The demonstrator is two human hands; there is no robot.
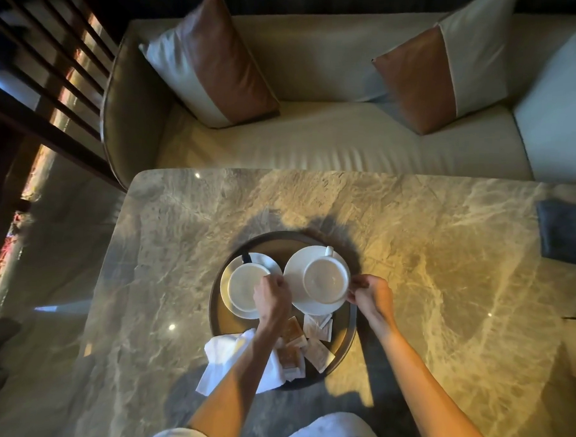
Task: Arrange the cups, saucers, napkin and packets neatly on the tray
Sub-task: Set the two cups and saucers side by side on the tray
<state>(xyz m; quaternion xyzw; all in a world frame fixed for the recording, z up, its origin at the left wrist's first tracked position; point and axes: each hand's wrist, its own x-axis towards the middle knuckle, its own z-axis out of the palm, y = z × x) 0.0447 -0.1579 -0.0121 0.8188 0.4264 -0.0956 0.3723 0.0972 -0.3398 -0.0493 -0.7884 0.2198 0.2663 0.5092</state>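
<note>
1. Forearms reach from six o'clock onto a round tray [280, 242].
2. At nine o'clock the left hand [271, 295] grips the rim of the left cup [244, 289]; at three the right hand [372, 296] pinches the right saucer [293, 284].
3. At six lie a limp napkin [221, 351] (overhanging the edge) and packets [318, 325].
4. China looks slippery and breakable, so rims are probably the best hold.

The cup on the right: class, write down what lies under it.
A white saucer lies under the cup, on the round tray. The right hand pinches the saucer's rim. The cup hides the saucer's middle.
</note>
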